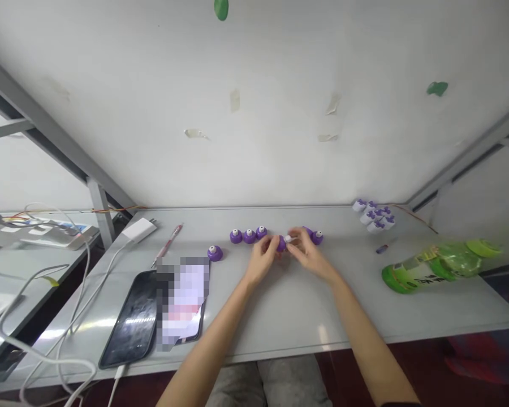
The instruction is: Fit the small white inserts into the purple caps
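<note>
Above the middle of the table, my left hand (262,258) has its fingers closed on a purple bottle cap (281,244), which lies tilted toward the right. My right hand (309,253) pinches a small white piece (287,239) at the cap's end; whether that piece is joined to the cap I cannot tell. Several purple caps with white spouts stand close by: a short row (249,236) left of my left hand, a single cap (214,253) farther left, and another cap (318,238) just beyond my right hand, beside a partly hidden one.
White-and-purple small parts (375,217) are grouped at the back right. A green drink bottle (435,265) leans at right. On the left lie a black phone (129,319), a lit phone partly blurred out, a pen (168,244), a charger (139,230) and loose white cables.
</note>
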Motion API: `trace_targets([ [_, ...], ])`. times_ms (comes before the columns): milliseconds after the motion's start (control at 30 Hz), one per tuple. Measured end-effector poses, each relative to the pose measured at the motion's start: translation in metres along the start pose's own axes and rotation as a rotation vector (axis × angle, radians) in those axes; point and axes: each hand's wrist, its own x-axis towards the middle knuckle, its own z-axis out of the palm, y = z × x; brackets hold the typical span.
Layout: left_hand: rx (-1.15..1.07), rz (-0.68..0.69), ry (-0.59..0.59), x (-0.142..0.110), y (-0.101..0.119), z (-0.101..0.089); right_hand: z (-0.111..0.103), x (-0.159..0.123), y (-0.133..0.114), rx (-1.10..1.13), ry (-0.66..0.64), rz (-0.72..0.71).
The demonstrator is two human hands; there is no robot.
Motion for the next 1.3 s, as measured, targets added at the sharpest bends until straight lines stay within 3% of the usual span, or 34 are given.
trace_targets([
  [100,0.011,0.027,0.045,0.003,0.001,-0.006,-0.005,0.001,-0.002,0.145,-0.008,0.042],
  [233,0.033,0.037,0.002,0.002,0.001,-0.007,-0.001,0.004,-0.002,0.15,0.021,0.147],
  [467,0.074,0.038,-0.058,-0.001,0.007,-0.004,-0.001,0.004,-0.002,0.096,0.014,0.022],
  [700,-0.169,-0.3,-0.347,0.003,0.005,-0.018,-0.005,0.001,-0.005,-0.044,0.031,-0.091],
  [833,-0.165,-0.425,-0.496,0.003,0.0,-0.03,-0.023,0.0,-0.009,0.0,0.179,-0.072],
  [900,-0.146,-0.39,-0.443,0.003,0.0,-0.03,-0.033,-0.001,-0.011,-0.005,0.202,-0.034],
  [967,-0.1,-0.307,-0.309,0.003,0.001,-0.027,-0.04,-0.002,-0.01,-0.071,0.168,0.028],
  [1100,0.001,-0.16,-0.075,0.003,0.003,-0.022,-0.04,-0.004,-0.004,-0.228,-0.062,0.165],
  [1200,0.192,0.021,0.036,0.002,0.0,-0.021,-0.037,-0.004,-0.002,-0.284,-0.225,0.223],
  [1267,0.388,0.169,0.046,0.001,-0.005,-0.021,-0.037,-0.004,-0.002,-0.283,-0.199,0.236],
  [1300,0.488,0.233,0.032,0.001,-0.008,-0.021,-0.039,-0.003,-0.003,-0.279,-0.117,0.227],
])
